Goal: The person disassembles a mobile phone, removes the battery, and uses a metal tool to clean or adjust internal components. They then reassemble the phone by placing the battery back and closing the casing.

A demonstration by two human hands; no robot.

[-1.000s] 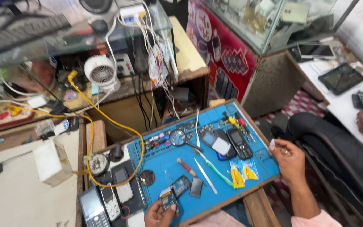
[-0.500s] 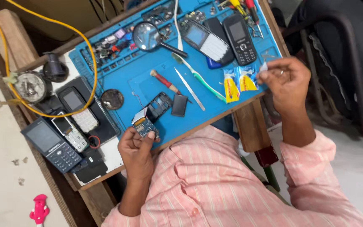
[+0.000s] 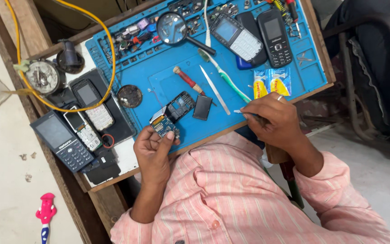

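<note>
While pinching one phone circuit board (image 3: 164,124) in the left hand (image 3: 154,147), held it at the blue mat's (image 3: 168,77) near edge, long axis slanting up-right toward one dark phone frame (image 3: 180,105). Right hand (image 3: 271,119) closed on one thin tool (image 3: 242,111), tip pointing left. Beyond: two glue sachets (image 3: 271,83), one magnifier (image 3: 172,28).

Two hands are at work: the left hand (image 3: 153,149) holds one small circuit board (image 3: 163,124), and the right hand (image 3: 271,119) pinches one thin tool (image 3: 240,111). On the one blue repair mat (image 3: 168,81) lie one magnifying glass (image 3: 172,28), one toothbrush (image 3: 224,79), one red-handled screwdriver (image 3: 187,79), one white spudger (image 3: 214,89), two yellow sachets (image 3: 271,83) and two keypad phones (image 3: 256,38). Left of the mat lie three more keypad phones (image 3: 75,124). One yellow cable (image 3: 59,9) loops over them.
</note>
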